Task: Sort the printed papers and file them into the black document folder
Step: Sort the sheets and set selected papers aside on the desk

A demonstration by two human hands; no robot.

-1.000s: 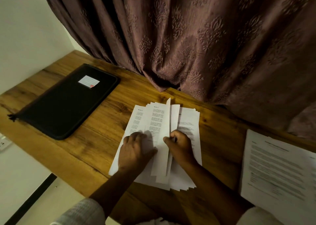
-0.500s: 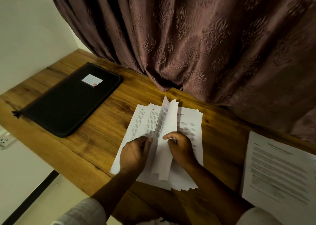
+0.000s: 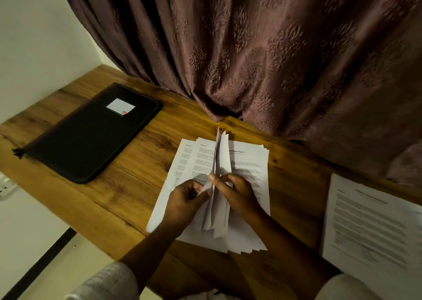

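Since 1 s ago: left hand (image 3: 185,199) went from lying flat on the spread stack (image 3: 251,162) to pinching the lifted sheets (image 3: 220,160). They now stand nearly on edge, tighter together than 0.5 s ago. Right hand (image 3: 238,194) pinches the same sheets from the other side, thumb toward 12 o'clock. So both hands are grasping the few raised pages, over the stack at centre of table (image 3: 127,185).

Black folder (image 3: 91,135) lies flat, looks closed, at 10 o'clock from stack, well apart, untouched. Second pile (image 3: 370,226) at 3 o'clock.

Step, probably: peel off pages & check headings. To do it well: keep pinch light, split one sheet at a time w/ thumb, don't drag the fanned stack underneath, drop each page on the right pile w/ edges squared before opening the folder.

Hard to tell: sheet count in pinch, body text too small/blurred, left fingertips hidden behind paper, second pile cut off at frame edge, folder label unreadable, curtain (image 3: 274,60) covers table's far edge.
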